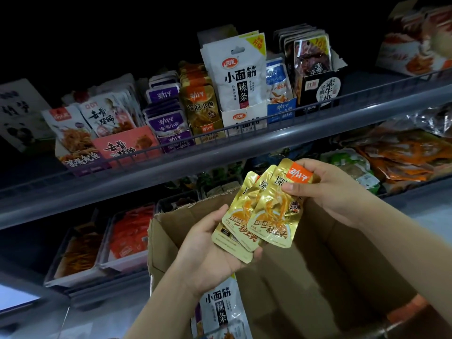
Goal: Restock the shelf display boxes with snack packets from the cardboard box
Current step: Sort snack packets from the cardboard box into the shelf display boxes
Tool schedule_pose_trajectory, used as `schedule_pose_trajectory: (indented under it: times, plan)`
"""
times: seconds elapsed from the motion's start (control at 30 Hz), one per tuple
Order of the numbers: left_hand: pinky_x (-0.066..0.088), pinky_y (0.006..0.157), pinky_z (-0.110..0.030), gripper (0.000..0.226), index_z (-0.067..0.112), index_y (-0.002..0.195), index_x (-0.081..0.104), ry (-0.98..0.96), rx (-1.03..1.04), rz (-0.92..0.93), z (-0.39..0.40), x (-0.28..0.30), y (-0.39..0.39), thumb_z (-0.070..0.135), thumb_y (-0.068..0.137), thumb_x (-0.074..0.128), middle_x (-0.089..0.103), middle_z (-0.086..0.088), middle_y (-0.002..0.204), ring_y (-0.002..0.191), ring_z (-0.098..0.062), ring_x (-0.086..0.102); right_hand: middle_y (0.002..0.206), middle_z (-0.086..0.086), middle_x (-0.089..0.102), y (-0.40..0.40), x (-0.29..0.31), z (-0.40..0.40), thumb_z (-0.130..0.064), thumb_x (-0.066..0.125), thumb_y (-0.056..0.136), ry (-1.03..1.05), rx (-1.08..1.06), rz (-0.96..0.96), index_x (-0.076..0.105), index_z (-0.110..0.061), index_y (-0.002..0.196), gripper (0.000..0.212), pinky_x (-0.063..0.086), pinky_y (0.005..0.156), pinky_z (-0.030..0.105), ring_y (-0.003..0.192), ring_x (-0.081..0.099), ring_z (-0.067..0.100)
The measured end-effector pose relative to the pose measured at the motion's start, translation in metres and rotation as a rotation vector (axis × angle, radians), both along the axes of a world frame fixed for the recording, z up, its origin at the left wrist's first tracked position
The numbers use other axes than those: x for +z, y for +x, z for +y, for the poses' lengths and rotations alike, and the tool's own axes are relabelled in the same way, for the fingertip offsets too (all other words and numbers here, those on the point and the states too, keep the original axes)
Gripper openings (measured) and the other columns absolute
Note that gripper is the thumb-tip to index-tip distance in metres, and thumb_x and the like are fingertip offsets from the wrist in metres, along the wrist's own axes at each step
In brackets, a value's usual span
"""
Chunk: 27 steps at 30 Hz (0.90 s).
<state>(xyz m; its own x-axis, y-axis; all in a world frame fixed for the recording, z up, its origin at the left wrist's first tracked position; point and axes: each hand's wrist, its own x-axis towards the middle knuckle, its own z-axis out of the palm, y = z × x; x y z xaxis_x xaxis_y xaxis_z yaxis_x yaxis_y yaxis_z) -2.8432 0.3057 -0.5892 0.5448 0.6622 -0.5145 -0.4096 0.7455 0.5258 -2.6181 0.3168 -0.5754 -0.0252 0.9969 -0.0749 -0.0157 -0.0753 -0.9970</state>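
We see the cardboard box [305, 253] in front of the shelves, below the upper shelf [171, 165], and above its opening a fan of snack packets [264, 216] lies between the left hand [210, 248], under their lower ends, and the right hand [335, 189], at their upper right corner. On the upper shelf the display boxes [208, 133] stand side by side in a row behind a wire rail [244, 129], with packets upright in them. More packets [217, 311] lie in the box at its left wall, under the left wrist, and left of the box some trays [97, 250] stand on the lower shelf.
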Motion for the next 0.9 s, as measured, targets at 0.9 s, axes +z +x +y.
schedule_pose_trajectory:
  times: [0.9]
  plan:
    - [0.057,0.079,-0.043,0.034,0.004,0.104,0.065,0.378,-0.054,0.364,0.004,-0.017,0.0,0.024,0.077,0.06,0.072,-0.018,0.102,0.087,-0.029,0.071,0.084,0.002,0.071,0.004,0.005,-0.005,-0.019,0.072,0.062,-0.055,0.227,-0.165,0.063,-0.011,0.097,0.037,0.053,0.067,0.019,0.082,0.069,0.015]
